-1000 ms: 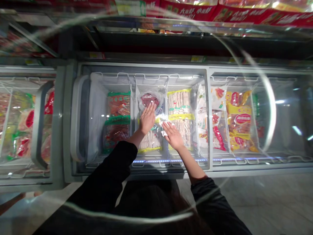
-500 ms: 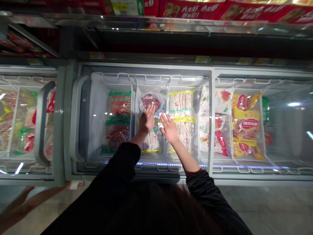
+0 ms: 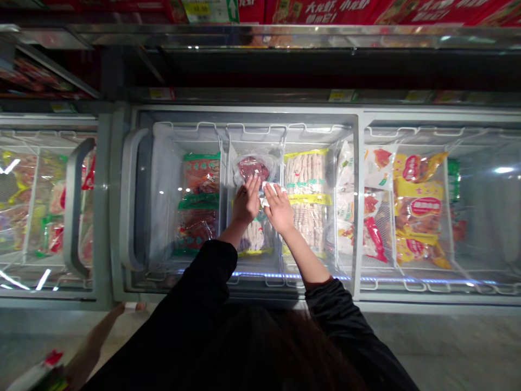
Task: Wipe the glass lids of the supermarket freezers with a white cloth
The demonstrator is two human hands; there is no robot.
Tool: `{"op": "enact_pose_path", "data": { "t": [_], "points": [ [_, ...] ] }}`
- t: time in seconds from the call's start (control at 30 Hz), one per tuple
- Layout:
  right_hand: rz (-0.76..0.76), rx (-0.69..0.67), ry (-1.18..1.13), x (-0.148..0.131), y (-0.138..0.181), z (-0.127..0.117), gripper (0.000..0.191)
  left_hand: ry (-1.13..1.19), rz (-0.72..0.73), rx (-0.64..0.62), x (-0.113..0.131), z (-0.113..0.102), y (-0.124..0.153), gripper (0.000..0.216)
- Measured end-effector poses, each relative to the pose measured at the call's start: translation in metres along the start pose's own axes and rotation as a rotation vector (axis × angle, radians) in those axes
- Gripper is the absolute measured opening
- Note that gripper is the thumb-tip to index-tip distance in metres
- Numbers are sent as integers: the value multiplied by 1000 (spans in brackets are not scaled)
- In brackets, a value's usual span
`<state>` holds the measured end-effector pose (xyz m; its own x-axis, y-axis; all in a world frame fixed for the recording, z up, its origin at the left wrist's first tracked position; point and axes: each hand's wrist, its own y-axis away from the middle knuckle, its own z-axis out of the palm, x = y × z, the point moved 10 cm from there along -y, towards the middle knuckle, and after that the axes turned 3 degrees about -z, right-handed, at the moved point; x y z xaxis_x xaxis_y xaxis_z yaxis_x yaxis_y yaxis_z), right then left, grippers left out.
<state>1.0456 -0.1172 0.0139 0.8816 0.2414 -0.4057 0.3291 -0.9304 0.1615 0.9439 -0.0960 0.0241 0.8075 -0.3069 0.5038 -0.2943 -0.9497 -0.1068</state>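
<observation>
You are resting your flat right hand point(image 3: 280, 213) on a white cloth point(image 3: 264, 201) against the glass lid point(image 3: 165, 190); your left hand point(image 3: 246, 203) is lying beside it, fingers extended. Red packaging point(image 3: 325, 12) above is reading 大龙虾, 小龙虾. Below, wire baskets point(image 3: 255, 131) are holding dark-red meat point(image 3: 253, 166) and yellow-edged packs point(image 3: 307, 174) with green lettering.

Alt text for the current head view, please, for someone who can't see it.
A person's right hand lies over a white cloth or tissue, the left hand close beside it, both above a chest freezer. Beneath them, bags of food sit in wire baskets; another person's arm shows at lower left.
</observation>
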Motion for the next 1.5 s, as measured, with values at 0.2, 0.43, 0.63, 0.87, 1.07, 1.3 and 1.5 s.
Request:
{"op": "enact_pose_path", "data": {
  "t": [0.2,0.43,0.63,0.87,1.07,1.3,1.5],
  "points": [
    [-87,-101,19,28,25,-11,66,-24,-22,-30,-4,4,2,63],
    [119,58,-12,34,-23,-18,67,-17,-29,-54,-3,5,-1,63],
    [-154,-107,-5,13,0,-10,64,-25,-9,-36,-3,5,-1,61],
    [57,18,4,35,-7,-16,64,-35,-13,-32,-3,5,-1,62],
    [33,10,-13,15,-27,-13,66,-1,-13,-26,-4,5,0,65],
    [-54,-43,29,50,-8,-28,65,-22,-7,-5,-2,3,-2,64],
    [125,35,78,47,-52,-29,66,-10,-22,-3,-4,4,-4,65]
  ]
}}
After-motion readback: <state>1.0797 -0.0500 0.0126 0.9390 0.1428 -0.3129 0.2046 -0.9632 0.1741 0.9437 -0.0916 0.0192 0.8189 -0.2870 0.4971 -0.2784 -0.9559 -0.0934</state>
